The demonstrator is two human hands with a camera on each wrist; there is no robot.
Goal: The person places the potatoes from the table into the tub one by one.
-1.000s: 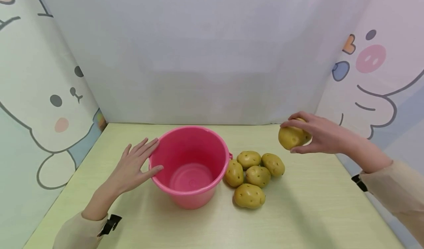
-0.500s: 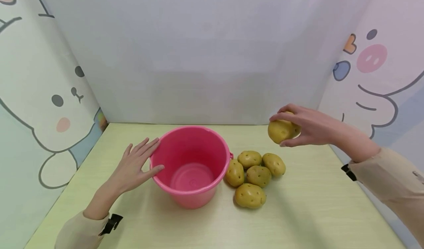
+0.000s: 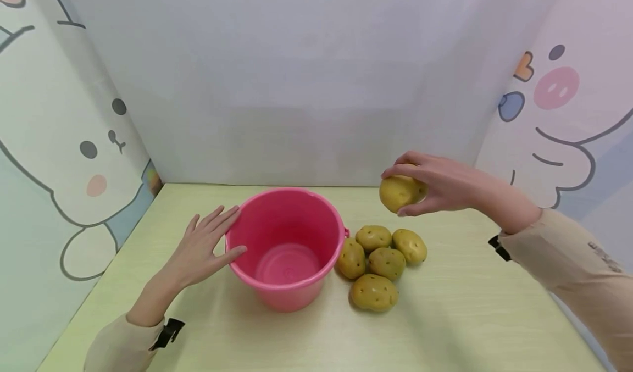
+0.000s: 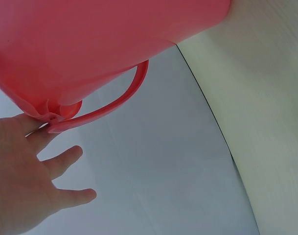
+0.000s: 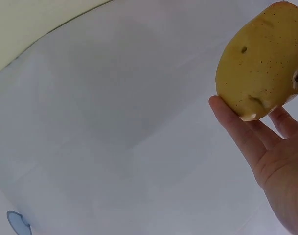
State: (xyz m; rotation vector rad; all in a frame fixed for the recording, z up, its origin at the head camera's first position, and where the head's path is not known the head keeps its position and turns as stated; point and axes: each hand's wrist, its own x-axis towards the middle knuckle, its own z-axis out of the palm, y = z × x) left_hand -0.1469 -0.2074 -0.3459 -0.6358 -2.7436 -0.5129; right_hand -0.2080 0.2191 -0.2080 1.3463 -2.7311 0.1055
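A pink bucket stands upright on the table, and its inside shows no contents. My left hand rests on the bucket's left rim with straight, spread fingers. In the left wrist view, the curved pink handle hangs beside the fingers. Up in the air at the right, my right hand grips a yellow-brown potato between thumb and fingers. The right wrist view shows that potato close up, with small dark eyes in its skin. Below it, several potatoes lie grouped on the table, right of the bucket.
The pale wood-look table runs back to a plain whitish wall sheet. Side panels with cartoon animals border it left and right. One potato lies right against or very near the bucket's side.
My right hand has carried the potato leftward and slightly up, from the table's right side to above the potato group. The left hand and bucket stay in place.
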